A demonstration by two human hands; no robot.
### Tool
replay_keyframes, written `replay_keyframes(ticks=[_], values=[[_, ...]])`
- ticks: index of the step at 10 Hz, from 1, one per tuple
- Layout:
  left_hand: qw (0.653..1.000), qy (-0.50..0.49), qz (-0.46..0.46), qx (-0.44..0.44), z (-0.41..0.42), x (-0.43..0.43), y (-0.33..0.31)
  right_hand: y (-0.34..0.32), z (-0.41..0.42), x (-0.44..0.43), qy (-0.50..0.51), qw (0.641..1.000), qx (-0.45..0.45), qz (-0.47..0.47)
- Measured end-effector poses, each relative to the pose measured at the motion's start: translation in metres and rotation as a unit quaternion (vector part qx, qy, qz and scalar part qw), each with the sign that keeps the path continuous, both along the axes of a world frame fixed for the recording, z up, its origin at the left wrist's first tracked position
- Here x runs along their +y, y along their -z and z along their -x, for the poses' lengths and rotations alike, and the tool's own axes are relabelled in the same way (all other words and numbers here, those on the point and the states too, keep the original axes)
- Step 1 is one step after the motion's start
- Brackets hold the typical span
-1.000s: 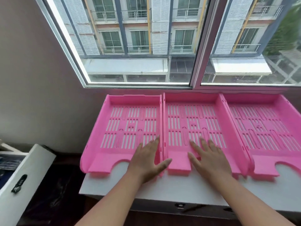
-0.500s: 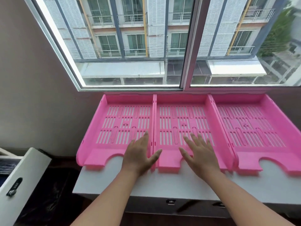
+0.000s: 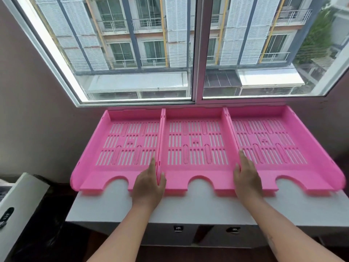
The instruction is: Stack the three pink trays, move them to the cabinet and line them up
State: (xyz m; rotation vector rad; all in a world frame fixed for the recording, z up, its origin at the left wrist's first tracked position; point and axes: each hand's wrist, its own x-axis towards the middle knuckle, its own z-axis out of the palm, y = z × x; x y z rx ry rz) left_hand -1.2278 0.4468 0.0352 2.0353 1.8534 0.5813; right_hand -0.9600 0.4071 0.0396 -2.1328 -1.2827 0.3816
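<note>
Three pink slotted trays stand side by side on the white cabinet top (image 3: 188, 208) under the window: the left tray (image 3: 128, 140), the middle tray (image 3: 196, 142) and the right tray (image 3: 264, 140). Their side walls touch and their notched front edges face me. My left hand (image 3: 148, 186) straddles the seam between the left and middle trays, thumb inside the middle tray, fingers on the left tray's side. My right hand (image 3: 246, 178) stands edge-on along the wall between the middle and right trays. Both hands clasp the middle tray's side walls.
The window frame (image 3: 196, 103) runs just behind the trays' back walls. A white box with a dark latch (image 3: 18, 195) stands at the lower left beside a dark floor gap. Two dark handles (image 3: 178, 228) sit on the cabinet front below.
Both hands left the middle tray's floor and spread apart to its two side walls. The view shifted, so all three trays now show fully.
</note>
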Motion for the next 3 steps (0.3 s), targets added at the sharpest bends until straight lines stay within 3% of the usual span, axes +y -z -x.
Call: replay_keyframes(ticks=[3], values=[[0.999,-0.009,-0.035,-0.003,0.004,-0.005,0.003,-0.024,-0.013,-0.007,-0.062,0.994,0.063,0.066]])
